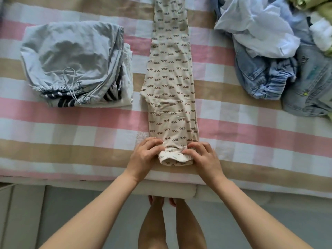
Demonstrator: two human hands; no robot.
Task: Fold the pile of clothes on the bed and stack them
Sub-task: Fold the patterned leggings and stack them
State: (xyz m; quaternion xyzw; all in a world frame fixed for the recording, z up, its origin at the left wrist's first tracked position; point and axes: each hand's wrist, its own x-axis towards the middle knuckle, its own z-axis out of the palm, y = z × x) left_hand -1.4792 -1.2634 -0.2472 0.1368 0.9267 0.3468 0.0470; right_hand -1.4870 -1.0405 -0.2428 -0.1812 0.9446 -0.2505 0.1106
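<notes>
Cream patterned trousers [170, 83] are lying lengthwise on the checked bed [71, 133], between a folded stack [75, 65] and an unfolded pile [280, 51]. Both hands, left [143, 155] and right [204, 157], are pinching the rolled near end.

Left grip [143, 155] and right grip [203, 157], fingers curled, pinch leggings [170, 78].

No readable text, label, brand or number. Brown squiggles printed across the pants [170, 78]: pattern only, not letters. Faint teal mark on the jeans [312, 72]: too blurred to read.
</notes>
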